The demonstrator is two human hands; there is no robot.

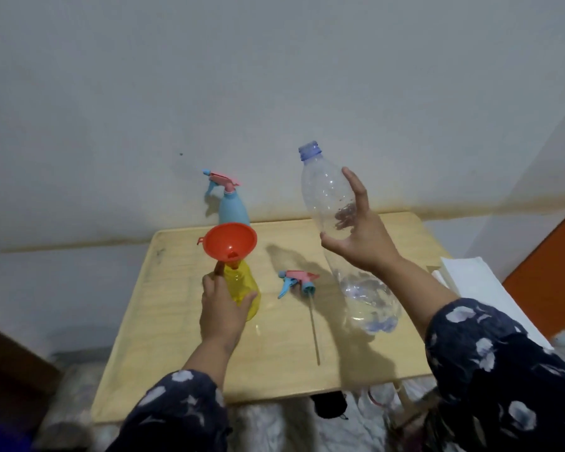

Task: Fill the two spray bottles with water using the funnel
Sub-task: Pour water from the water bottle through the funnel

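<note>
A yellow spray bottle stands uncapped on the wooden table, with an orange funnel sitting in its neck. My left hand grips this bottle's body. My right hand holds a large clear plastic bottle in the air, roughly upright with its open mouth at the top and a little water at its bottom. A blue spray bottle with its pink and blue trigger head screwed on stands at the table's far edge behind the funnel. A loose pink and blue spray head with a long dip tube lies between my hands.
A grey wall rises directly behind the table. White folded paper or cloth lies at the table's right edge, with an orange surface beyond it. Crumpled fabric and a dark object lie below the table's near edge.
</note>
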